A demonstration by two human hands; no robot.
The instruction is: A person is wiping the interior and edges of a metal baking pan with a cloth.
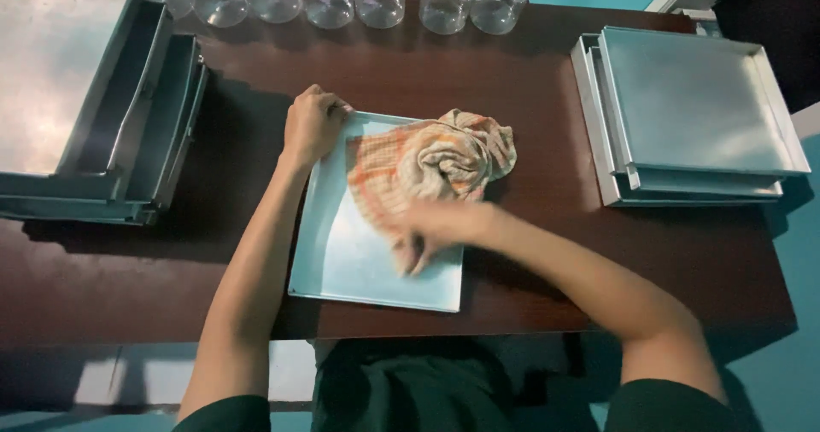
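A shallow square metal tray (346,257) lies on the dark brown table in front of me. My left hand (313,125) grips the tray's far left corner, fingers curled over the rim. An orange-and-cream checked cloth (436,163) is bunched on the tray's far right part. My right hand (431,231) is blurred with motion and presses on the near part of the cloth, against the tray's inside.
A stack of metal trays (692,116) stands at the right of the table (547,227). Another stack of deeper trays (94,116) sits at the left. Several clear glass jars (329,1) line the far edge.
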